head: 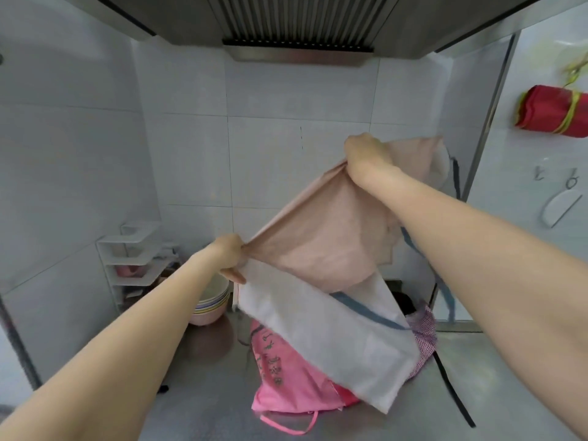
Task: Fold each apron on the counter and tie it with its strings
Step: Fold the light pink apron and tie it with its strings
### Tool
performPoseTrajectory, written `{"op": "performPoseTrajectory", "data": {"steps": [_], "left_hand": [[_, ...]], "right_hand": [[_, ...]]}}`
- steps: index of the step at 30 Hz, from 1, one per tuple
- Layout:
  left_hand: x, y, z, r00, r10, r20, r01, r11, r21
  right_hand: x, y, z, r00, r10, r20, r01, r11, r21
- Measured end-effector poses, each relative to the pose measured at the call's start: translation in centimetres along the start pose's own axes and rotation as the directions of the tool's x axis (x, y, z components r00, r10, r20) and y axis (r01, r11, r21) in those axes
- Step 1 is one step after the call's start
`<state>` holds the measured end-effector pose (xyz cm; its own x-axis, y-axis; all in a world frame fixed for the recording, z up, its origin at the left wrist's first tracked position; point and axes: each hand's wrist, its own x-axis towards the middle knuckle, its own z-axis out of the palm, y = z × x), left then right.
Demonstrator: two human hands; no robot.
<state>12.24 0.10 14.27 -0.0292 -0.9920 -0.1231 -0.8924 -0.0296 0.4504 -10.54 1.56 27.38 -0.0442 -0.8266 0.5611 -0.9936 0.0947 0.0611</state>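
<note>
A beige apron (324, 237) with a white underside and blue strings hangs in the air above the steel counter (203, 389). My left hand (230, 256) grips one edge of it low on the left. Higher up, my right hand (369, 157) clutches another bunched edge, so the cloth stretches slanted between them. Its white lower part (343, 342) droops onto a pink apron (286, 377) with dark printed characters that lies crumpled on the counter. A checked purple apron (424, 332) lies behind at the right. A black string (451, 389) trails over the counter.
A stack of pastel bowls (211, 302) stands at the back left beside a white corner shelf (133, 249). A rolled red apron tied with a yellow string (553, 111) hangs on the right wall. The range hood (299, 27) is overhead.
</note>
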Motion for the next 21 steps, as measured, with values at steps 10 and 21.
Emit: {"op": "performPoseTrajectory", "data": {"steps": [10, 21], "left_hand": [[-0.1, 2.5, -1.8, 0.98, 0.197, -0.015, -0.197, 0.98, -0.001], [-0.1, 8.3, -1.7, 0.931, 0.357, 0.072, -0.362, 0.928, 0.087]], "right_hand": [[-1.3, -0.3, 1.7, 0.918, -0.054, 0.393, 0.053, 0.999, 0.014], [-4.9, 1.2, 4.1, 0.712, -0.163, 0.683, -0.131, 0.925, 0.357]]}}
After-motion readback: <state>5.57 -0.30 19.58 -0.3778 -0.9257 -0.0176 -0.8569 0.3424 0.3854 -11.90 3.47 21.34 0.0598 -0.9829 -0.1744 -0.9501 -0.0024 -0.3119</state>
